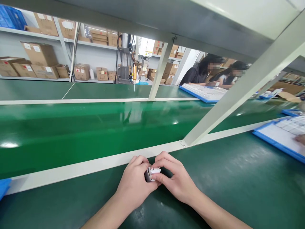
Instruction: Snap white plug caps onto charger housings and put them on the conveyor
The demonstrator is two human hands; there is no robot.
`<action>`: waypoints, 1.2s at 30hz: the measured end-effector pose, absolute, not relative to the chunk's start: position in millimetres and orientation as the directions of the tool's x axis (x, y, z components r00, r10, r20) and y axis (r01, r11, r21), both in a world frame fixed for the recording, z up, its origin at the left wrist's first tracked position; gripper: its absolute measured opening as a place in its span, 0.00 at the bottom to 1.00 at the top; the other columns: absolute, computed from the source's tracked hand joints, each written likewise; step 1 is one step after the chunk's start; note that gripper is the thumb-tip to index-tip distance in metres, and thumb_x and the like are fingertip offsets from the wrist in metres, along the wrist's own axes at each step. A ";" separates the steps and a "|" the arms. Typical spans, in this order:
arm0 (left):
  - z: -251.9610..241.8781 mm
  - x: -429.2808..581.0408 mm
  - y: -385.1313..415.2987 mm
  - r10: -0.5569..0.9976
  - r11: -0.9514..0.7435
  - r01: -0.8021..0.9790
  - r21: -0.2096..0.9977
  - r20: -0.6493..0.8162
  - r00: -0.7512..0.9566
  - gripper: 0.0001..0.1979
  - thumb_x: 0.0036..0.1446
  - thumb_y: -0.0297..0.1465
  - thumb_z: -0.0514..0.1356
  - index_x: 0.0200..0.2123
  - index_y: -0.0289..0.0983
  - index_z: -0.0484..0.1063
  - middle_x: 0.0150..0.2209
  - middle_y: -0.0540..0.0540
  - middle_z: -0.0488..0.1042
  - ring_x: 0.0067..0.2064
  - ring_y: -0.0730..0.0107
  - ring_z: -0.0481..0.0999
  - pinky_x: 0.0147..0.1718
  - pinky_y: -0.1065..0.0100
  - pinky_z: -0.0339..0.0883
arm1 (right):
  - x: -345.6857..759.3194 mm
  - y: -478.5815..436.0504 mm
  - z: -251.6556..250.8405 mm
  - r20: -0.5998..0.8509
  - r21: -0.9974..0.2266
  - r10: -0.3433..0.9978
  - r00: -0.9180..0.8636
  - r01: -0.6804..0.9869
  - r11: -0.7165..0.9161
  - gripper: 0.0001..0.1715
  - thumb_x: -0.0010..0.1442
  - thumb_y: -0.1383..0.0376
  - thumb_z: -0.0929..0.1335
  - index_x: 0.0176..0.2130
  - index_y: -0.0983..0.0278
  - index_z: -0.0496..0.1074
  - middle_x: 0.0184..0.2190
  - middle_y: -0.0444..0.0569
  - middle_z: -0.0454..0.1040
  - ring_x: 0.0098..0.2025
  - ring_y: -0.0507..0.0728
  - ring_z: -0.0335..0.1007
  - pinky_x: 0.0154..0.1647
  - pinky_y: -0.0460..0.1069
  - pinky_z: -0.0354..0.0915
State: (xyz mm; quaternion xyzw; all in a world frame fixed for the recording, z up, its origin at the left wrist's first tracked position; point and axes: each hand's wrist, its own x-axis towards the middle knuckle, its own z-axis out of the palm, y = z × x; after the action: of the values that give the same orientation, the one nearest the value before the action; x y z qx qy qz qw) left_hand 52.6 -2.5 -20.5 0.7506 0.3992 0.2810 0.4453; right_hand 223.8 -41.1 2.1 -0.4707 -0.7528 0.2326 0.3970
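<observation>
My left hand (135, 178) is closed around a small grey-and-white casing (148, 175), held just above the dark green worktop (226, 178). A small white part (155, 170) sits at the casing's opening, pinched between the thumb and fingers of my right hand (177, 178). Both hands meet near the front edge of the belt, with the fingertips close together. The fingers partly cover the casing, and I cannot tell whether the white part is inside it or only touching it.
A green conveyor belt (95, 130) runs beyond a pale rail (95, 163). A slanted metal post (228, 98) rises at right. Blue-edged trays (278, 140) lie right, one by a hand. Across the belt stand a dispensing machine (124, 60), a filled tray (205, 92) and two people (197, 73).
</observation>
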 end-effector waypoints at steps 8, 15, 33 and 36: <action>-19.3 52.9 -0.3 0.838 -0.272 0.338 0.901 0.049 0.543 0.05 0.50 0.29 0.68 0.30 0.39 0.74 0.40 0.49 0.73 0.47 0.61 0.71 0.47 0.60 0.67 | 224.8 -39.0 -0.5 0.387 -0.750 0.889 -0.245 0.477 0.458 0.05 0.67 0.61 0.73 0.39 0.61 0.76 0.37 0.45 0.68 0.39 0.54 0.66 0.41 0.48 0.63; -20.0 52.5 -1.6 0.835 -0.271 0.329 0.905 0.051 0.548 0.05 0.50 0.30 0.69 0.31 0.39 0.75 0.40 0.48 0.73 0.47 0.60 0.70 0.47 0.59 0.67 | 221.2 -37.1 2.6 0.302 -0.848 0.931 -0.203 0.389 0.360 0.13 0.63 0.54 0.75 0.36 0.61 0.78 0.35 0.45 0.70 0.38 0.54 0.67 0.41 0.47 0.64; -18.6 53.2 -2.6 0.830 -0.264 0.330 0.907 0.039 0.557 0.04 0.49 0.28 0.67 0.30 0.39 0.75 0.39 0.48 0.72 0.46 0.60 0.70 0.47 0.59 0.66 | 221.5 -41.0 -0.2 0.340 -0.834 0.913 -0.227 0.375 0.404 0.12 0.64 0.55 0.75 0.37 0.61 0.77 0.36 0.45 0.70 0.38 0.54 0.66 0.41 0.48 0.64; -18.8 53.1 -2.4 0.830 -0.266 0.334 0.904 0.038 0.557 0.04 0.49 0.28 0.67 0.30 0.39 0.75 0.39 0.49 0.72 0.47 0.60 0.70 0.47 0.59 0.66 | 222.0 -40.7 1.2 0.343 -0.822 0.908 -0.241 0.391 0.414 0.12 0.65 0.55 0.74 0.37 0.61 0.77 0.36 0.46 0.69 0.38 0.54 0.66 0.41 0.48 0.64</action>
State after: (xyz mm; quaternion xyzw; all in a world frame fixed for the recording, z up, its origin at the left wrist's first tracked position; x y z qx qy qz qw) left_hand 53.1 -2.4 -18.8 0.7496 0.3880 0.2665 0.4653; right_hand 222.0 -40.7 1.2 -0.4472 -0.7261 0.3051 0.4239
